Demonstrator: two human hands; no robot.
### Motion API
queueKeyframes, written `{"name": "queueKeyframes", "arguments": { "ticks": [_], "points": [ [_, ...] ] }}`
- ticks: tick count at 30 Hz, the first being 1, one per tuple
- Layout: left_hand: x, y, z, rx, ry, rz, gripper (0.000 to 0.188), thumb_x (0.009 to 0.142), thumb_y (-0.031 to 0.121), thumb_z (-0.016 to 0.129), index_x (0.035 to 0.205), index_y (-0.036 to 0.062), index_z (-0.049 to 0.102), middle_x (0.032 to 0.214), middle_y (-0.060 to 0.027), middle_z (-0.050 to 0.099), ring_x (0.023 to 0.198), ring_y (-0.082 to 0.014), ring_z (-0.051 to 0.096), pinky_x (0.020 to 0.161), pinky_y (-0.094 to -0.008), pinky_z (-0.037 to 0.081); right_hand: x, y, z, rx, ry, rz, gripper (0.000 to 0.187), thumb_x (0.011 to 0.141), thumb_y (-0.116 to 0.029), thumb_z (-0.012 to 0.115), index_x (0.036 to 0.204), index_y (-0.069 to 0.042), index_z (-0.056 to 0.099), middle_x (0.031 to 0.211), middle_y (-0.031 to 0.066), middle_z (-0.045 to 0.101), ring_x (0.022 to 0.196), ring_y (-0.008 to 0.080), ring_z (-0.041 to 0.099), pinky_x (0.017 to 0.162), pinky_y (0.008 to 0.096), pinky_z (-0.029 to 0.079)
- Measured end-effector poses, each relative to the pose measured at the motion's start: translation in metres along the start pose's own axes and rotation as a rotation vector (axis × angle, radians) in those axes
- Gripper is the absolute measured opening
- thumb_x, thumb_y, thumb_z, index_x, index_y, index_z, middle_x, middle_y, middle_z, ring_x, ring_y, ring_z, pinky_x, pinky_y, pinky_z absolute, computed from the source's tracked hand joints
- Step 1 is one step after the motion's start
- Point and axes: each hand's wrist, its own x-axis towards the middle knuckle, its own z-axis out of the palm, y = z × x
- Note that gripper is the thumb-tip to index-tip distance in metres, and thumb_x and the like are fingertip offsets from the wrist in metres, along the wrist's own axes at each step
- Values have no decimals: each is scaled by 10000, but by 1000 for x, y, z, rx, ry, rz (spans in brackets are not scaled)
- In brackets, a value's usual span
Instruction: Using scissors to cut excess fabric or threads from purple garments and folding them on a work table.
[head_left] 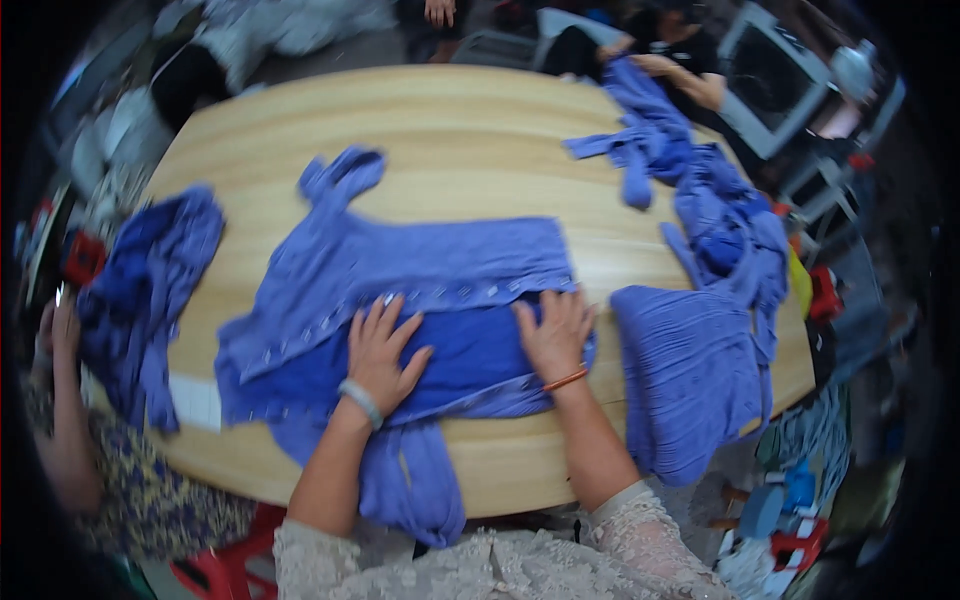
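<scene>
The pale wooden surface (450, 110) is partly covered by cloth; across its middle lies a violet-blue garment (440, 255), one end trailing over the near edge, the layers beneath the hands hidden; a deeper blue panel shows along its opening; the left hand (380, 352) and right hand (556, 335) rest flat on it, fingers apart, slightly blurred; pale spots (320, 322) line the opening, too small to identify.

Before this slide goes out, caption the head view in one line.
Left hand and right hand, fingers spread, on a purple garment at a wooden table, folded bundle to the right.
</scene>
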Motion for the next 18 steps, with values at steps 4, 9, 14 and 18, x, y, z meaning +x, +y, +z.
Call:
{"name": "queueKeyframes", "arguments": {
  "ticks": [4,9,14,18],
  "points": [
    [-10,-19,7,13,4,-50,451,833,337,669,1206,90,613,1408,-167,455,1348,-362,353,1128,-524,198,4,-10,12,41,-62,-66,501,884,-423,588,1225,-56,562,1273,211,514,1306,437,351,1070,633,213],
    [-12,-13,-6,-25,79,-51,412,838,298,678,1182,77,638,1342,-169,521,1307,-356,412,1112,-512,243,9,-14,4,34,-98,-49,473,881,-432,588,1144,-39,607,1213,217,557,1292,436,368,1072,635,212],
    [-33,18,-39,-96,194,57,356,810,195,709,1126,46,642,1157,-156,629,1151,-345,550,990,-427,397,4,-11,-4,-96,-22,-42,449,866,-444,618,1114,-71,638,1151,167,601,1197,351,475,1070,577,261],
    [-84,50,-81,34,40,80,407,794,181,710,1162,41,609,1108,-146,622,1067,-313,572,923,-415,411,-7,-1,-46,20,-53,-190,408,849,-400,655,1123,-97,653,1075,103,676,1088,281,582,1048,527,322]
  ]
}}
